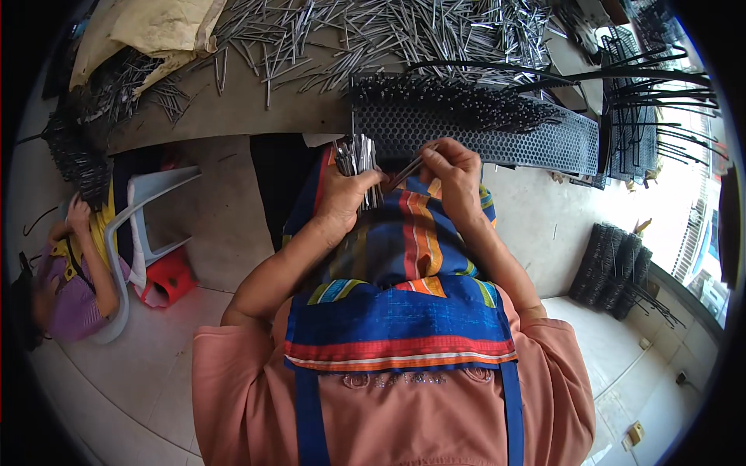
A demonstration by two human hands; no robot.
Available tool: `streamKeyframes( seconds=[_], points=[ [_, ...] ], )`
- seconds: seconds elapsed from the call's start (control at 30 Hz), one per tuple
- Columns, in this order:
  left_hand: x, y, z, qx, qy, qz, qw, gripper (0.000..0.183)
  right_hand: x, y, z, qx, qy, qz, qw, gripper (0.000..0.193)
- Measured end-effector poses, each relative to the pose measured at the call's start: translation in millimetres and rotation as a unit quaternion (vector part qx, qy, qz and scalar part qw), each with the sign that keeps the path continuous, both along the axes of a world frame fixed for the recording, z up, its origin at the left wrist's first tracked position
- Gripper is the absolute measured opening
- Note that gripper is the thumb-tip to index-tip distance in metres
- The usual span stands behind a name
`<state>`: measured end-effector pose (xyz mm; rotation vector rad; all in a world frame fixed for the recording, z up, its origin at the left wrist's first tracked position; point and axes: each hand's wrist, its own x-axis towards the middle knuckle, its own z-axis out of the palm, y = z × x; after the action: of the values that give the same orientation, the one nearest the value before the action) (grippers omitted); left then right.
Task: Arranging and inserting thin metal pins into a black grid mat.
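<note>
My left hand (346, 193) is closed around a thick bundle of thin silvery metal rods (357, 157), held upright above my lap. Just to its right, my right hand (452, 167) pinches a few loose thin rods (406, 172), which slant down toward the bundle. Under both hands lies my striped blue, red and orange apron (404, 233). Directly beyond my right hand is a perforated metal tray (497, 144), with many dark-tipped rods (466, 101) standing in its holes.
A large heap of loose rods (388, 35) covers the table (233, 116); a torn beige sack (155, 27) spills more at the left. Another person (78, 287) sits at far left by a grey chair (116, 256) and red container (169, 278). Dark racks (612, 268) stand at right.
</note>
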<state>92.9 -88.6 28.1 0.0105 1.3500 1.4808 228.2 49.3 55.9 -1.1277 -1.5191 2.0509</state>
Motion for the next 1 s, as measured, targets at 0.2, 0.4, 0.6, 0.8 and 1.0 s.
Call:
streamKeyframes(
  seconds=[0.2,0.4,0.6,0.8,1.0],
  points=[
    [3.2,-15.6,5.1,0.009,-0.032,-0.072,0.997,0.025,-38.2,18.3,18.8,0.200,0.101,-0.010,0.975,0.011],
    [-0.4,-20.6,6.7,0.036,-0.074,0.024,0.996,0.026,-76.6,23.8,2.3,0.300,0.120,0.033,0.946,0.014],
    [-9.2,-25.5,8.2,0.047,-0.113,0.023,0.992,0.027,-76.5,29.6,3.9,0.423,0.096,0.077,0.898,0.016],
    [-7.5,-22.1,10.2,0.035,-0.155,0.033,0.987,0.022,-77.3,28.2,-1.8,0.483,0.080,0.090,0.867,0.016],
    [-3.9,-17.4,9.0,0.045,-0.104,0.067,0.991,0.020,-85.4,20.6,3.1,0.504,0.011,0.073,0.860,0.016]
  ],
)
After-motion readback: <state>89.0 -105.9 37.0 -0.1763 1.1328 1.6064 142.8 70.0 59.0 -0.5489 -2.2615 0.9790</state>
